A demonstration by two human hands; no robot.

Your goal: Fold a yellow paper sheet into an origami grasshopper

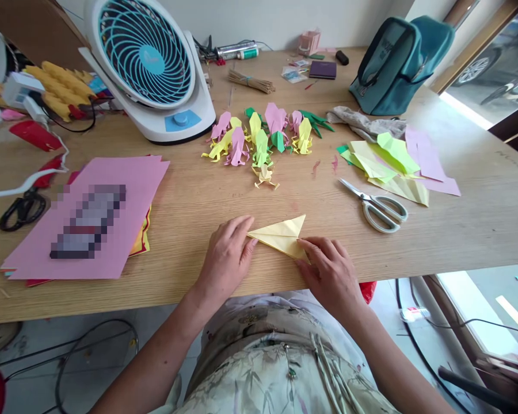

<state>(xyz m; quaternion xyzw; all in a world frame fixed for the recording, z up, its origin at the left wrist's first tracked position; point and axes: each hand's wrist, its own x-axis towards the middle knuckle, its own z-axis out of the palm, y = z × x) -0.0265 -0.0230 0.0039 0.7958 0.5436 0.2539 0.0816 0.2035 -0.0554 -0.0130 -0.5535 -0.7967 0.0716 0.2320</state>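
A folded piece of pale yellow paper (278, 234), pointed at its left end and split into two flaps at the right, lies near the table's front edge. My left hand (231, 250) pinches its left tip between thumb and fingers. At the lower right flap, my right hand (328, 264) grips the paper with thumb and fingertips. Beyond it stands a small cream folded paper figure (265, 176), in front of a cluster of pink, yellow and green folded paper figures (261, 146). Scissors (377, 207) with grey handles lie to the right of my right hand.
Pink paper sheets (142, 178) lie stacked at left, a blurred patch on top. Behind them stands a white and blue fan (198, 109). Yellow, green and pink paper scraps (388, 161) lie at right, near a grey cloth (366, 122) and a teal backpack (397, 69).
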